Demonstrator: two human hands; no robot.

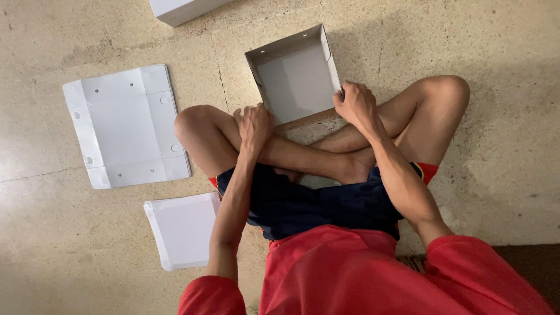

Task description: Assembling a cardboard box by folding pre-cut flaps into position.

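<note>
I sit cross-legged on a stone floor. A grey cardboard box, folded into an open tray shape, rests on the floor against my shins. My left hand grips the box's near left corner, fingers closed on the wall. My right hand is closed on the near right corner. The box's near side lies low; its other three walls stand up.
A flat unfolded white box blank lies on the floor to the left. A stack of folded white sheets sits by my left thigh. The corner of a white box shows at the top edge.
</note>
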